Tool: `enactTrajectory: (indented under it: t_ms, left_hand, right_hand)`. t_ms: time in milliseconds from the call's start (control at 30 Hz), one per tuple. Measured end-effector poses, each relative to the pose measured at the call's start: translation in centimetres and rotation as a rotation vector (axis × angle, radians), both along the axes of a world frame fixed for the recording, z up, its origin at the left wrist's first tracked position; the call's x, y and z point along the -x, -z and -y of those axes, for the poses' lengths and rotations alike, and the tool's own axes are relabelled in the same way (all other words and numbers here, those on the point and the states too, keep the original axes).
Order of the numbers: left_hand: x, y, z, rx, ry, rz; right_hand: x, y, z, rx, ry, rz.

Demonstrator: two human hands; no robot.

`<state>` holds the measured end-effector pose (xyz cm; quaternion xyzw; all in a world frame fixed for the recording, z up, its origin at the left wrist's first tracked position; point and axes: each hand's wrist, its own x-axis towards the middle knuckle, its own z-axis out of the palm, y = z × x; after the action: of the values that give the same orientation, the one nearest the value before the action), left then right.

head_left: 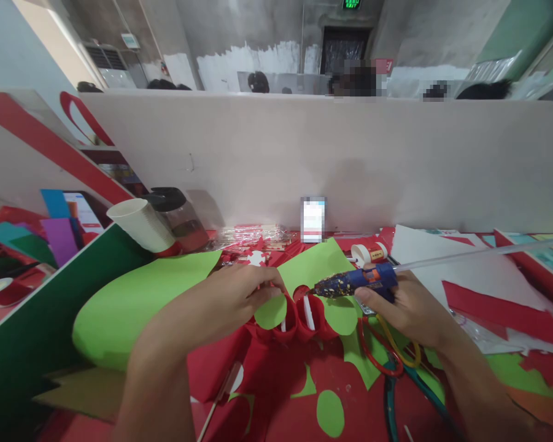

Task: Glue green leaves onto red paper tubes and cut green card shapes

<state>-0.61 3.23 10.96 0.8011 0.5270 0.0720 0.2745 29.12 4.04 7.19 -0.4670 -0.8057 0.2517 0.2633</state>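
Left hand: finger and thumb nearly closed, pinching green disc beside red tubes, seemingly to steady it clear of the nozzle. Right hand: wrapped round glue gun, nozzle slanted down at the right tube's rim, probably for close placement of glue. Both tubes stand mouth-up, a white strip inside each. Beyond the left forearm: paper cups, nested and tilted; lidded jug, contents unclear.
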Motion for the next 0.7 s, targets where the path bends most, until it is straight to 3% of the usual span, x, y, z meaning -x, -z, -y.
enactTrajectory:
  t_ms: [167, 700]
  left_hand:
    - [0.11, 0.07, -0.03, 0.010, 0.007, 0.005]
    - [0.01, 0.00, 0.00, 0.014, -0.010, -0.007]
  right_hand:
    - [0.33, 0.04, 0.17, -0.066, -0.001, 0.075]
    - [-0.62, 0.19, -0.25, 0.019, 0.040, 0.040]
